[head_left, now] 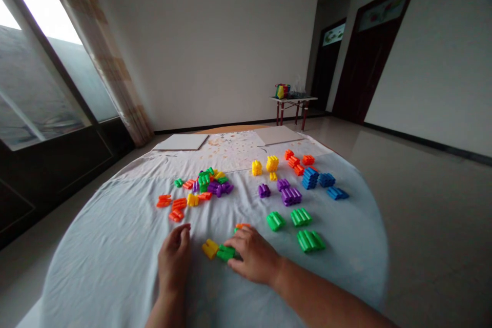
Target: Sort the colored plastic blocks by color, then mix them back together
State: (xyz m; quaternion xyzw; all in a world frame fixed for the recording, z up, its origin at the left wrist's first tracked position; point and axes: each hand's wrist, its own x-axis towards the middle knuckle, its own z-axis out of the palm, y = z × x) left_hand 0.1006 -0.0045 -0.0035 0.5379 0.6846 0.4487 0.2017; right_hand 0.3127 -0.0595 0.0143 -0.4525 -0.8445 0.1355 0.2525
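My right hand [253,256] lies over the near middle of the table, its thumb and fingers around the right end of a green block [225,252]. An orange block [242,226] shows just past its fingertips. Left of the green block, and close against it, is a yellow block [209,249]. My left hand [175,256] rests on its side on the cloth, left of the yellow block, fingers curled together; what they hold, if anything, is hidden.
A mixed pile [203,182] lies at the middle left, with orange blocks [179,203] nearer. On the right, yellow [272,163], orange, blue [309,178], purple [291,196] and green blocks [310,241] sit grouped by colour. Two flat boards [181,142] lie at the back.
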